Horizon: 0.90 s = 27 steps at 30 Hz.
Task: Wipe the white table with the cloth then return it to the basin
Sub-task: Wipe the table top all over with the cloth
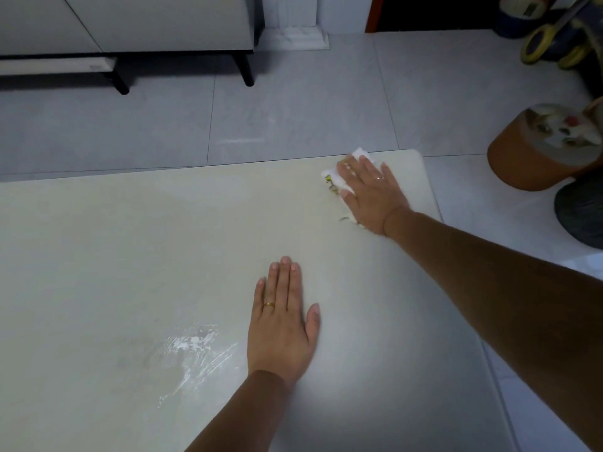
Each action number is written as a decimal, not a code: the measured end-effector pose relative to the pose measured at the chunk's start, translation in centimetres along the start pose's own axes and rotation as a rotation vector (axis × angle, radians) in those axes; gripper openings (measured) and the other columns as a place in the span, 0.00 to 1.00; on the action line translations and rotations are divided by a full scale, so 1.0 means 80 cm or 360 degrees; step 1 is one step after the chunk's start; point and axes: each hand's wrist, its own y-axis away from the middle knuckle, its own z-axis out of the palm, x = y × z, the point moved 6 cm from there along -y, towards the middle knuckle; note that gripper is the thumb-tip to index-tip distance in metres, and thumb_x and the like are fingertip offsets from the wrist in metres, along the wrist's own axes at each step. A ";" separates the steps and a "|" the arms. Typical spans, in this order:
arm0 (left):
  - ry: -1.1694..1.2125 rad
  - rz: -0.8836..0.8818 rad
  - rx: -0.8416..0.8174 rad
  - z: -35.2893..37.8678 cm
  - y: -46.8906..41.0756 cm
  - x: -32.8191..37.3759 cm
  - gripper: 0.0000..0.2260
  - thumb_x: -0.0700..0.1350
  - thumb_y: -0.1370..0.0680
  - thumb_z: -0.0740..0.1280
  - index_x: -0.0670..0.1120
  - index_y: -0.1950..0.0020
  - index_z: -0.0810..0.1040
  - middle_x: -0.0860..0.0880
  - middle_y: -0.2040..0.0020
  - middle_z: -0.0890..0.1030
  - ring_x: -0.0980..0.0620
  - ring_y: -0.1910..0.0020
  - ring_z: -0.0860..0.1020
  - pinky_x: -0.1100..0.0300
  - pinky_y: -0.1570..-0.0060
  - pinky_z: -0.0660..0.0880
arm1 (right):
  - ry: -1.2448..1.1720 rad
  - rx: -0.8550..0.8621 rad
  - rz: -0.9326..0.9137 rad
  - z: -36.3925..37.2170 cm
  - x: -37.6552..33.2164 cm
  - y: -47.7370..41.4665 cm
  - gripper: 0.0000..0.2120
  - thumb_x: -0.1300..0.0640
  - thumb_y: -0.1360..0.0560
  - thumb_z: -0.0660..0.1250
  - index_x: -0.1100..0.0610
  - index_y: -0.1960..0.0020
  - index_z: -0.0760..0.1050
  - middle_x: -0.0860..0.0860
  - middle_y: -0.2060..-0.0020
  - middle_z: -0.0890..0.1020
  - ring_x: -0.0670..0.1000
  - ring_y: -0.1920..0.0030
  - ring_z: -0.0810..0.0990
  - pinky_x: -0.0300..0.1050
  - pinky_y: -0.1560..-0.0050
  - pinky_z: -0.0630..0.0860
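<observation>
On the big smooth white desk, near me, my left hand lies flat, fingers straight, holding nothing. At the far right corner my right hand presses flat on the small white cloth. I think I am mid-wipe. Next I should drag the cloth across the rest, pressing down.

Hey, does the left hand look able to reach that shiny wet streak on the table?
Probably yes. The left hand lies flat on the table just beside the wet streak, with only bare tabletop between them.
</observation>
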 end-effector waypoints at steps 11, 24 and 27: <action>-0.0036 -0.0009 0.0027 0.001 0.000 0.002 0.29 0.54 0.21 0.46 0.40 0.23 0.53 0.43 0.22 0.53 0.45 0.23 0.51 0.51 0.26 0.47 | -0.0059 0.0003 0.0125 0.015 -0.006 0.052 0.26 0.48 0.19 0.46 0.50 0.23 0.46 0.49 0.22 0.47 0.53 0.23 0.44 0.54 0.26 0.42; 0.0077 0.0062 -0.0008 0.021 0.078 0.092 0.29 0.55 0.21 0.52 0.40 0.24 0.60 0.42 0.23 0.60 0.44 0.24 0.58 0.50 0.27 0.51 | -0.0180 0.0049 0.0664 0.030 0.017 0.125 0.27 0.47 0.19 0.43 0.52 0.23 0.42 0.51 0.23 0.44 0.55 0.23 0.43 0.56 0.26 0.41; 0.0020 0.0068 -0.0062 0.031 0.092 0.098 0.29 0.56 0.20 0.51 0.40 0.24 0.59 0.43 0.23 0.59 0.44 0.24 0.57 0.49 0.28 0.52 | -0.0076 0.0046 0.0100 0.030 0.012 0.157 0.26 0.49 0.19 0.47 0.52 0.23 0.48 0.52 0.23 0.49 0.54 0.23 0.47 0.55 0.26 0.43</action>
